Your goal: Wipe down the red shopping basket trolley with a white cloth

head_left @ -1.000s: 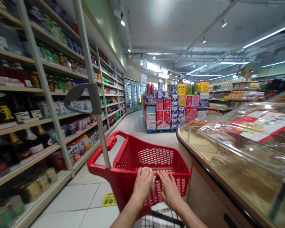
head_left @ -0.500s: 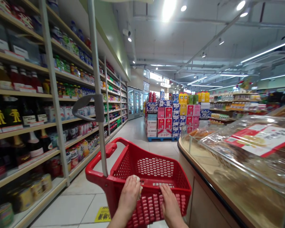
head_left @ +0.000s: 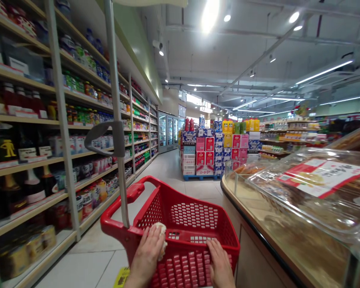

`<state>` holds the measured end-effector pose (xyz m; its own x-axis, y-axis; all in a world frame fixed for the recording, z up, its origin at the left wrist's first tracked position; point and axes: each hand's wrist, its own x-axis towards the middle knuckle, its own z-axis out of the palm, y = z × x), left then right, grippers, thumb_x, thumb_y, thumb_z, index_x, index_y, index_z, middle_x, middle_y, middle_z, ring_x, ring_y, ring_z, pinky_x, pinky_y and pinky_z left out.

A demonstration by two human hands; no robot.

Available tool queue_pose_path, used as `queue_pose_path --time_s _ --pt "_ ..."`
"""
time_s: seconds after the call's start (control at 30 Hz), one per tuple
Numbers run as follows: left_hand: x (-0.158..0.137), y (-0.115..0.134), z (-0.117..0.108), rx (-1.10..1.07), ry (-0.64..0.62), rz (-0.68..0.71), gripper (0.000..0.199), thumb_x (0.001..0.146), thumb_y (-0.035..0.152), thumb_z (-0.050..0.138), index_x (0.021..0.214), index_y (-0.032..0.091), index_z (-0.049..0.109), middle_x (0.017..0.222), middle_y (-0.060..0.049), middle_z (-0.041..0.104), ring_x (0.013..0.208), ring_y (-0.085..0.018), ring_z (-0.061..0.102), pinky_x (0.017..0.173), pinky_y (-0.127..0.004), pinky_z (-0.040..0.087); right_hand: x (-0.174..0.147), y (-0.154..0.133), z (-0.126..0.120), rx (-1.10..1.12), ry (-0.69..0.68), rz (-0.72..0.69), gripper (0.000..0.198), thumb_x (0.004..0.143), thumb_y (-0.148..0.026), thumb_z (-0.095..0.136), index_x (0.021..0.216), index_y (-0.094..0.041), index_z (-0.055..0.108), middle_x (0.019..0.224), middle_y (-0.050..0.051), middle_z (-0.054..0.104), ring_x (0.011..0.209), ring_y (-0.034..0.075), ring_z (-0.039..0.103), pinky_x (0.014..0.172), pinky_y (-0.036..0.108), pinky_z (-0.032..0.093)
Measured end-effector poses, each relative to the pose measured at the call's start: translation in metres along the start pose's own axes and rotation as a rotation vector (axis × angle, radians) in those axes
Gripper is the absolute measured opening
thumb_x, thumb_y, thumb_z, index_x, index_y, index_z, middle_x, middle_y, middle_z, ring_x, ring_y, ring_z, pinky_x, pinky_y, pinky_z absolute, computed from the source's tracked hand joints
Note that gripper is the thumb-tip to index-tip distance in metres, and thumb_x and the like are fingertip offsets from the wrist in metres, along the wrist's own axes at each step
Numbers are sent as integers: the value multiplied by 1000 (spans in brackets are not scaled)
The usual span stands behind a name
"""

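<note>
A red plastic shopping basket (head_left: 195,216) with perforated walls stands in front of me, its grey metal pull handle (head_left: 117,138) upright at the left. My left hand (head_left: 146,250) is closed over a crumpled whitish cloth (head_left: 162,244), pressed against the basket's near rim close to the base of the pull handle. Farther right along that rim, my right hand (head_left: 220,260) grips the edge with its fingers over the top. Through the perforations, the inside of the basket shows only red plastic.
Shelves (head_left: 87,154) of bottles and cans line the left side. On the right stands a counter (head_left: 258,224) with a clear plastic food tray (head_left: 318,180). Stacked drink cartons (head_left: 205,156) sit on a blue pallet (head_left: 198,177) ahead. A yellow floor sticker (head_left: 121,277) lies below.
My left hand with the cloth has slid left along the near rim toward the pull handle. My right hand stays on the rim. The view has shifted slightly.
</note>
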<state>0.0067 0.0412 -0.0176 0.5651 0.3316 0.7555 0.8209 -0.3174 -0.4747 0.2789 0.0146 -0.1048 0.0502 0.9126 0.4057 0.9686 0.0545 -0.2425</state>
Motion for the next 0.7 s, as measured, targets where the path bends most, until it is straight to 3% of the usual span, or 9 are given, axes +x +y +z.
queue_pose_path --time_s 0.1,0.23,0.3,0.37,0.53,0.6,0.7 --pt "3 3 -1 -76 -40 37 32 82 25 37 107 27 56 114 1 59 105 -15 53 103 -31 19 1 10 -12 0 -66 -25 63 67 -3 32 125 -25 44 131 0 41 123 20 34 97 42 31" --pt "-13 -49 -8 -83 -110 -67 34 83 21 34 109 28 54 118 -1 56 107 -15 51 105 -37 12 -1 19 -19 -20 -65 17 60 69 -5 31 125 -21 45 132 3 40 124 20 33 97 41 30" --pt "-18 -62 -8 -56 -106 -102 33 83 25 34 108 26 55 119 -3 55 107 -17 52 105 -39 12 -4 19 -13 -24 -29 38 59 69 -4 31 124 -19 45 132 4 40 124 20 32 97 40 31" --pt "-17 -51 -6 -40 -86 -116 31 82 24 36 105 25 57 117 -4 57 107 -17 52 104 -38 15 -7 16 -6 -24 16 64 58 69 -5 32 124 -17 46 132 5 41 124 21 31 97 39 31" --pt "-2 12 -1 -129 -100 -62 30 82 25 40 107 26 57 116 -1 57 108 -16 50 102 -31 21 -10 19 -6 9 30 1 57 71 -6 31 125 -19 45 132 4 41 124 20 31 97 38 31" --pt "-1 12 -4 -180 -132 -76 31 82 24 38 107 27 56 117 0 56 110 -15 49 104 -32 20 -10 23 -11 23 10 -22 56 72 -6 31 124 -21 45 131 4 42 124 19 32 96 37 32" --pt "-7 -19 -12 -170 -155 -170 34 82 18 35 107 27 56 117 -1 56 109 -15 50 106 -37 15 -11 26 -14 31 9 -25 57 71 -5 31 124 -21 46 130 4 43 123 19 33 96 38 32"
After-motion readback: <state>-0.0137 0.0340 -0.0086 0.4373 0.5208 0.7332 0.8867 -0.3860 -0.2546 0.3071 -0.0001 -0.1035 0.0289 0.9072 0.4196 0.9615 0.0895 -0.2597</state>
